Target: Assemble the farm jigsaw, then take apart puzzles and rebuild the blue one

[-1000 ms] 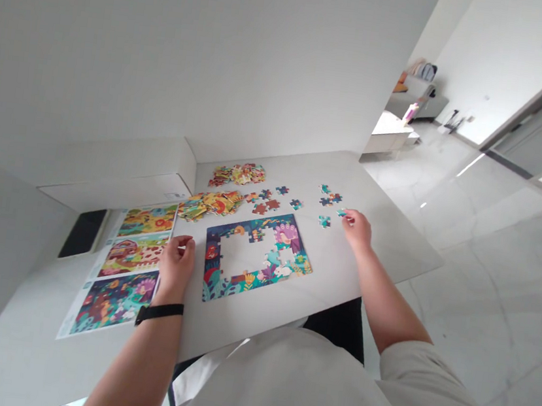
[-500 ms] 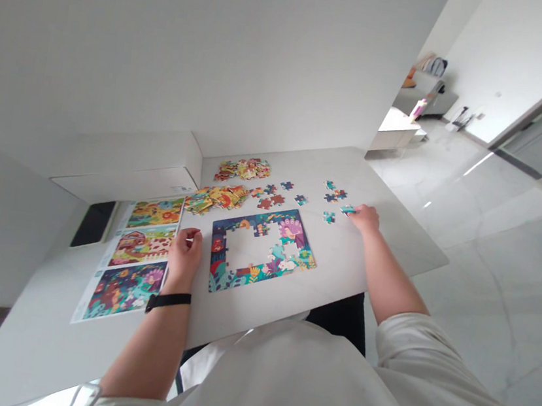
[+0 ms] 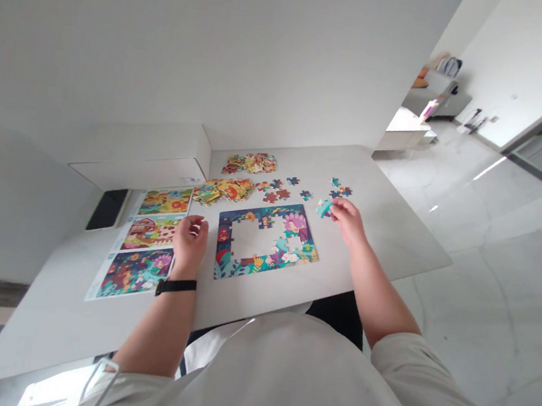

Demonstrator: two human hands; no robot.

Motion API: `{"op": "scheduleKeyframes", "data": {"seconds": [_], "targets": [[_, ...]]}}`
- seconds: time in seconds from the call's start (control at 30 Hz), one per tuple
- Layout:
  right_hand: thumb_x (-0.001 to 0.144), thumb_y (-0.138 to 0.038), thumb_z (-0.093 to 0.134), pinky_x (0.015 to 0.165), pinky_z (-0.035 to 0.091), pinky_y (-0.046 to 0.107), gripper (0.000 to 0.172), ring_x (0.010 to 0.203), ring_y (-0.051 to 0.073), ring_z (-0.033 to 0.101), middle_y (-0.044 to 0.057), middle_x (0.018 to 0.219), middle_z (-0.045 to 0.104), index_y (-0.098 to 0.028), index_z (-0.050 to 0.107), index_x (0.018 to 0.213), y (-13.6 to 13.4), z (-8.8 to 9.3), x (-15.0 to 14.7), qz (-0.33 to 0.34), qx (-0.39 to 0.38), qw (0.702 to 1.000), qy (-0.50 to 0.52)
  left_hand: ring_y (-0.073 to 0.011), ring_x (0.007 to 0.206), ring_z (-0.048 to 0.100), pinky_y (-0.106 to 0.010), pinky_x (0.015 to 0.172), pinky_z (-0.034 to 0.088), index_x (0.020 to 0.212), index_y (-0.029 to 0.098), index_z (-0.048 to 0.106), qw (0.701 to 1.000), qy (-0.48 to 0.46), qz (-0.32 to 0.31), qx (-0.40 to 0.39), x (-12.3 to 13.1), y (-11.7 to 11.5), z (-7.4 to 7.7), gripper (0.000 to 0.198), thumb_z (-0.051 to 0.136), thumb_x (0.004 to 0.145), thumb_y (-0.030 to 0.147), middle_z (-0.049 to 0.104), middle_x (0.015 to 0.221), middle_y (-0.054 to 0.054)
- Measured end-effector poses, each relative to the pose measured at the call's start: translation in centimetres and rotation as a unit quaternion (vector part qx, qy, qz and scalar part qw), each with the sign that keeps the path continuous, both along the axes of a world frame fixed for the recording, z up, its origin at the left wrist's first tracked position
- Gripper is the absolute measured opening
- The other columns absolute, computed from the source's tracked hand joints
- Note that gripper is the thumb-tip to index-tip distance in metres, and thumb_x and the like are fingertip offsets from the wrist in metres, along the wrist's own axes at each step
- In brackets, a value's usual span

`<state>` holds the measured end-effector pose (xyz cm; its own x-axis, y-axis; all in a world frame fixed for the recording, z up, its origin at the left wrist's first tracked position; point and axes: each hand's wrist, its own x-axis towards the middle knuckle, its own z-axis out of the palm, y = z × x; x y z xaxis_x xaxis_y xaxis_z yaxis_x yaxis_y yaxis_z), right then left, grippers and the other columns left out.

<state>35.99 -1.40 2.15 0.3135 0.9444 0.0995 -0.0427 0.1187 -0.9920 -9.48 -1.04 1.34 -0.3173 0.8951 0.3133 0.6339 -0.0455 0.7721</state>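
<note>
A teal puzzle piece (image 3: 326, 208) is pinched in the fingers of my right hand (image 3: 347, 217), just right of the puzzle. The partly filled puzzle (image 3: 236, 270) lies on the table with a white gap in its middle and a smaller one at the right. My left hand (image 3: 190, 240) rests by the right edge of the picture sheet (image 3: 136, 272), its fingers curled; whether they hold anything is hidden. Loose dark pieces (image 3: 305, 195) and brown pieces (image 3: 276, 196) lie behind the puzzle. More loose pieces (image 3: 340, 190) sit beyond my right hand.
Two heaps of colourful pieces, a nearer one (image 3: 226, 191) and a farther one (image 3: 251, 163), lie near a white box (image 3: 142, 164). A dark phone (image 3: 108, 209) is at the left. The white table (image 3: 66, 296) meets a wall behind.
My right hand has moved left toward the puzzle with the teal piece. My left hand stays beside the sheet, its fingers still curled. The whole view has shifted slightly.
</note>
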Motion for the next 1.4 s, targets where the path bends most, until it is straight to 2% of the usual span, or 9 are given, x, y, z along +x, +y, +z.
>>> {"op": "scheduleKeyframes", "data": {"seconds": [0.1,0.23,0.37,0.47,0.6,0.77,1.0,1.2,1.4], "targets": [[0.072,-0.058,0.092,0.065,0.052,0.028,0.047,0.071,0.014,0.059,-0.002,0.078,0.066,-0.025,0.075,0.101,-1.0,0.3,-4.5,0.064,0.019,0.997,0.029,-0.016,0.077,0.062,-0.028,0.071,0.051,0.108,0.021,0.07,0.997,-0.011,-0.046,0.064,2.3,-0.8,1.8,0.025,0.066,0.093,0.041,0.07,0.097,-0.004],[0.069,-0.061,0.093,0.063,0.05,0.027,0.052,0.069,0.014,0.056,-0.004,0.077,0.063,-0.026,0.076,0.104,-1.2,-0.2,-8.7,0.118,0.013,0.991,0.066,-0.0158,0.078,0.065,-0.025,0.065,0.052,0.113,0.022,0.069,0.979,-0.105,-0.175,0.028,8.1,-2.2,3.2,0.03,0.069,0.095,0.046,0.072,0.098,-0.005],[0.068,-0.066,0.091,0.062,0.048,0.029,0.054,0.067,0.016,0.056,-0.003,0.072,0.061,-0.025,0.076,0.099,-1.3,-1.4,-10.4,0.128,-0.002,0.991,0.03,-0.0167,0.081,0.068,-0.026,0.065,0.053,0.107,0.022,0.071,0.954,-0.133,-0.268,-0.025,13.5,-2.6,2.5,0.032,0.074,0.092,0.05,0.076,0.101,-0.007],[0.07,-0.067,0.09,0.068,0.052,0.032,0.054,0.075,0.019,0.063,0.0,0.08,0.069,-0.025,0.076,0.099,-1.7,-2.1,-10.6,0.137,-0.002,0.991,0.004,-0.0168,0.073,0.067,-0.027,0.064,0.053,0.095,0.021,0.07,0.942,-0.142,-0.297,-0.07,15.5,-2.3,1.2,0.034,0.079,0.088,0.053,0.073,0.083,-0.004],[0.079,-0.073,0.081,0.075,0.056,0.034,0.054,0.088,0.023,0.07,0.005,0.102,0.078,-0.027,0.075,0.107,-2.1,-2.2,-10.1,0.115,-0.007,0.993,-0.003,-0.0171,0.065,0.067,-0.027,0.055,0.053,0.09,0.021,0.065,0.913,-0.257,-0.288,-0.13,15.8,-1.9,-0.1,0.042,0.081,0.084,0.06,0.071,0.074,-0.001],[0.077,-0.075,0.081,0.07,0.055,0.033,0.059,0.083,0.022,0.07,0.003,0.099,0.078,-0.028,0.072,0.111,-2.2,-1.9,-10.2,0.144,-0.031,0.989,-0.002,-0.0189,0.074,0.077,-0.027,0.063,0.06,0.094,0.021,0.06,0.872,-0.388,-0.264,-0.143,15.4,-2.1,-0.5,0.055,0.088,0.075,0.064,0.074,0.079,-0.002],[0.078,-0.076,0.08,0.064,0.051,0.034,0.05,0.068,0.021,0.061,0.0,0.072,0.066,-0.027,0.072,0.088,-2.5,-1.4,-10.5,0.162,-0.024,0.985,-0.057,-0.0202,0.079,0.079,-0.027,0.063,0.062,0.098,0.021,0.06,0.858,-0.393,-0.277,-0.178,15.4,-2.5,-1.2,0.059,0.087,0.075,0.069,0.079,0.091,-0.006],[0.08,-0.075,0.08,0.059,0.047,0.033,0.049,0.062,0.019,0.055,-0.001,0.068,0.062,-0.027,0.071,0.084,-2.6,-1.7,-10.2,0.141,-0.02,0.987,-0.076,-0.0156,0.069,0.073,-0.024,0.053,0.058,0.103,0.021,0.064,0.869,-0.376,-0.272,-0.171,15.2,-2.8,-0.9,0.055,0.08,0.083,0.069,0.076,0.091,-0.004],[0.082,-0.076,0.078,0.06,0.049,0.032,0.05,0.062,0.018,0.056,0.0,0.07,0.064,-0.026,0.072,0.085,-2.6,-2.3,-10.1,0.145,-0.019,0.985,-0.09,-0.0139,0.06,0.069,-0.022,0.048,0.053,0.093,0.02,0.061,0.871,-0.381,-0.265,-0.161,15.0,-2.8,-0.7,0.058,0.085,0.076,0.071,0.072,0.08,-0.002]]}}
